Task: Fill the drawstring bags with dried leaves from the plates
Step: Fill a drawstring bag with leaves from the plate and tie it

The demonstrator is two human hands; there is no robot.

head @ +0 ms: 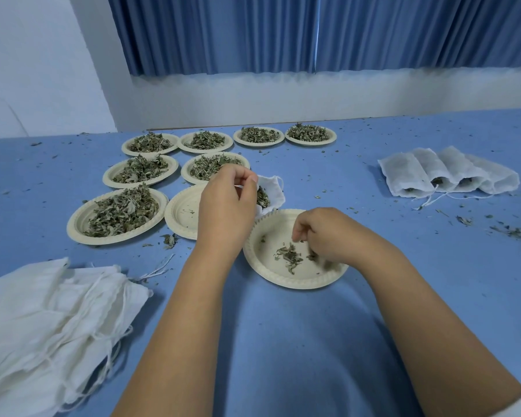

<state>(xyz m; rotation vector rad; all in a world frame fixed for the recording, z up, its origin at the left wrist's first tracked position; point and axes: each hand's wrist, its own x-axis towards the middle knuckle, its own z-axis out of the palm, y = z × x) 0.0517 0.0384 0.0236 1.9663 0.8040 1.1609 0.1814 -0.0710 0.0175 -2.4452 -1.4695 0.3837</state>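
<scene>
On the table, near left corner: pile of empty bags [42, 311], white, lying flat and overlapping, with their cords loose.
Right side: row of filled bags [445, 176] lying side by side, dark leaf showing in the mouths and cords trailing; well apart from the plates.
Table [283, 341]: blue, strewn with leaf crumbs.
Background: pleated blue curtain [283, 31] above a pale wall.
Obstruction: the left hand and forearm cover the right part of the bare plate [184, 212] and the near side of the open bag.
Heaped plates [118, 212]: seven pale paper plates piled with dried leaves, four in the far row, two in the middle and one in front.
Bare plate: beside the front heaped plate, holding only a few flecks.
Near plate [283, 281]: closest to the person, holding a small scatter of dried leaves [288, 255].
Open bag [272, 191]: just behind the near plate, mouth agape, leaves visible inside.
Left hand [226, 203]: raised over the bare plate, fingers curled, thumb and fingertips pinching the open bag's rim.
Right hand [322, 233]: over the near plate, fingers bunched and pointing down among the leaves; blurred, so whether they grip any cannot be told.
</scene>
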